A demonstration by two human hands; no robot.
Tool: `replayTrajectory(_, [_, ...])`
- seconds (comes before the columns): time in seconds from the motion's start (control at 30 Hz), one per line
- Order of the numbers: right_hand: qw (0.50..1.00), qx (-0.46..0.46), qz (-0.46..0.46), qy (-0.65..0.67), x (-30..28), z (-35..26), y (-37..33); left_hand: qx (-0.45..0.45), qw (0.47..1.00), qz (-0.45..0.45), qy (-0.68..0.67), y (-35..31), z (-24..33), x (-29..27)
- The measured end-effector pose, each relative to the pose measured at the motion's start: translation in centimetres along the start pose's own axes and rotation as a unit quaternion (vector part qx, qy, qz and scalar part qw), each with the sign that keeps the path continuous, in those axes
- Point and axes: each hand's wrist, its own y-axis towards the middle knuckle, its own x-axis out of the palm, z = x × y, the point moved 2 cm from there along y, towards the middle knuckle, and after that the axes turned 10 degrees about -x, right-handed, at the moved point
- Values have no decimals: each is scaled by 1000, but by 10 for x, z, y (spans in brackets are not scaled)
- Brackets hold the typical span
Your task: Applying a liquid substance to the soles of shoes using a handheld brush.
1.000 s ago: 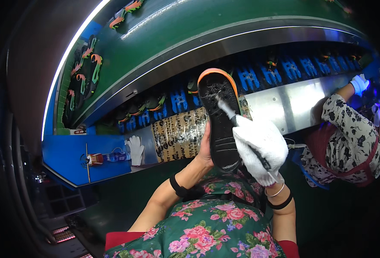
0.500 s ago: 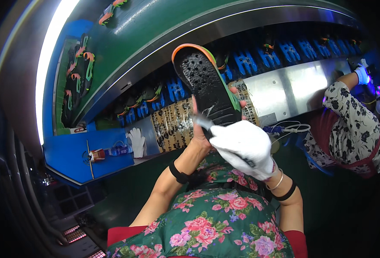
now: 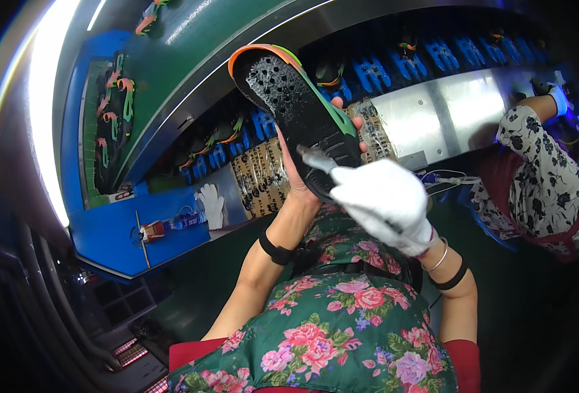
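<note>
A black shoe sole (image 3: 317,134) with an orange and green rim is held up in front of me, its long side slanting to the upper left. Small holes dot its wide far end, where the surface shines as if wet. My bare left hand (image 3: 300,177) grips it from beneath, with fingertips curling over its right edge. In a white glove, my right hand (image 3: 384,203) is closed around a brush (image 3: 319,159). The brush's tip lies against the nearer, heel part of the sole. Most of the brush's handle is hidden inside the glove.
Beyond the sole runs a row of blue holders (image 3: 371,76) with shoe parts. A metal ledge (image 3: 456,108) bears taped cardboard (image 3: 263,177). At left, a blue table (image 3: 109,239) carries a red container (image 3: 152,230); a white glove (image 3: 211,205) lies nearby. A co-worker's patterned sleeve (image 3: 522,141) is at right.
The shoe sole has shifted up and left in view. My right hand has moved the brush from the sole's left edge further onto its heel part. The whole view has turned slightly.
</note>
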Motion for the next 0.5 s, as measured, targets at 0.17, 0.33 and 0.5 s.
replayTrajectory(0.17, [977,98,-39,185,-3,2,-2,62,994,93,-8,3,5,-6])
replayTrajectory(0.33, [999,10,-16,32,-12,10,2,18,996,80,-18,10,7,0])
replayTrajectory(0.5, [973,97,-66,196,-17,7,-3,22,997,66,22,9,4,1])
